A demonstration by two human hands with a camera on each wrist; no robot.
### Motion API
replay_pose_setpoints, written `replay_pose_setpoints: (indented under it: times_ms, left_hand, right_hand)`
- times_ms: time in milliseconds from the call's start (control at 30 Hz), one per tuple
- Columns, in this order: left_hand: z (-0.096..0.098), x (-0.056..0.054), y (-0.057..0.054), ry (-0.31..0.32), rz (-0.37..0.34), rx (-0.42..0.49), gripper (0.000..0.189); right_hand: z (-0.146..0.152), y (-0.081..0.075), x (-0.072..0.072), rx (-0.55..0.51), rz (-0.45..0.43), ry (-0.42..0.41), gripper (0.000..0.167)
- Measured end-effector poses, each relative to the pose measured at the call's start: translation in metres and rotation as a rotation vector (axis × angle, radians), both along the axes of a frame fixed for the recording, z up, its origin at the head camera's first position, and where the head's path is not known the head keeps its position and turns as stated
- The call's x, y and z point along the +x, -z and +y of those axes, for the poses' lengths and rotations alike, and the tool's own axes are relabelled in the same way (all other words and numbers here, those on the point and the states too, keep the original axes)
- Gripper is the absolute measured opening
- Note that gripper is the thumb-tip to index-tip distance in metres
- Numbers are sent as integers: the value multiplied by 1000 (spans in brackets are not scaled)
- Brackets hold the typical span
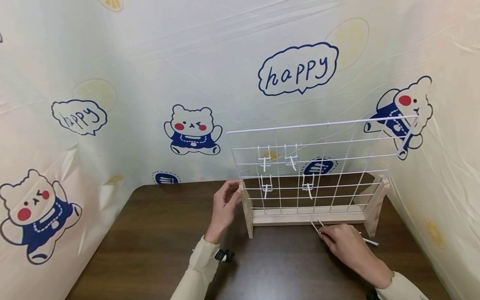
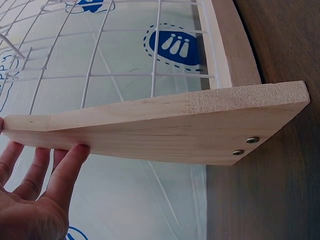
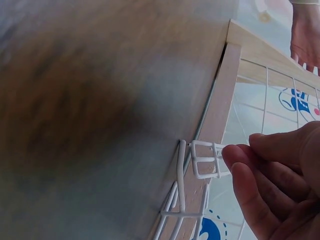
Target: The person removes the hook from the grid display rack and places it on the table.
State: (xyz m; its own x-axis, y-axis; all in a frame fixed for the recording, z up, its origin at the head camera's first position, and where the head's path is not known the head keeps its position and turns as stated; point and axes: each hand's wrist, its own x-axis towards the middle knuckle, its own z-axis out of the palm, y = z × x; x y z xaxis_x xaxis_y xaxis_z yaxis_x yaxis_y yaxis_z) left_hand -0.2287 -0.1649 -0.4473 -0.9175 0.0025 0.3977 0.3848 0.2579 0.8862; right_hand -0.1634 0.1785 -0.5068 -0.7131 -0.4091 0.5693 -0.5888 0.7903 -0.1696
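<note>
Between the thumb and fingertips of my right hand (image 1: 348, 246) I pinch a white wire hook (image 3: 204, 159), just in front of the rack's base. A second white hook (image 3: 181, 172) lies on the table beside that hand, showing at its far side in the head view. My left hand (image 1: 224, 208) grips the top of the left wooden side panel (image 2: 150, 132), fingertips against its outer face. Between the side panels stands a tilted white wire grid (image 1: 279, 193). Several white hooks hang on its left half, one of them an upper hook (image 1: 265, 161).
The rack's pale wooden base bar (image 1: 281, 218) rests on a dark brown table (image 1: 165, 237). Its right side panel (image 1: 376, 206) stands near the table's right edge. A pale curtain (image 1: 131, 54) printed with bears surrounds the table at the back and sides.
</note>
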Motion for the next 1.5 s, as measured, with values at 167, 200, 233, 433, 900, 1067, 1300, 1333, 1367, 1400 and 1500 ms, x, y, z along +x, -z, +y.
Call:
replay_pose_setpoints:
  times_ms: [167, 200, 233, 433, 900, 1067, 1300, 1333, 1367, 1400, 1500]
  left_hand:
    - [0, 2, 1, -2, -6, 3, 23]
    - [0, 2, 1, -3, -7, 3, 22]
    - [0, 2, 1, -4, -7, 3, 22]
    - [0, 0, -1, 2, -17, 1, 22]
    - [-1, 0, -3, 10, -22, -7, 22]
    - [-1, -1, -2, 9, -24, -7, 22]
    - [-1, -1, -3, 8, -20, 3, 23]
    - [-1, -1, -3, 8, -18, 3, 23]
    - [-1, -1, -3, 10, -15, 4, 23]
    - [-1, -1, -3, 10, -15, 5, 23]
    - [-1, 0, -3, 12, -16, 11, 22]
  right_hand:
    - [0, 1, 1, 16, -29, -3, 16]
    - [0, 1, 2, 18, -29, -5, 16]
    - [-1, 2, 2, 19, -27, -6, 16]
    - [0, 3, 0, 23, 19, -25, 21]
    - [-2, 2, 3, 70, -78, -85, 28]
    - [-3, 2, 3, 85, -126, -108, 28]
    - [-2, 2, 3, 113, -200, -131, 25]
    - [-2, 2, 3, 116, -212, -134, 25]
    - [-2, 2, 3, 119, -222, -136, 24]
    - [-2, 1, 3, 124, -231, -135, 25]
    - [-2, 1, 4, 135, -250, -134, 27]
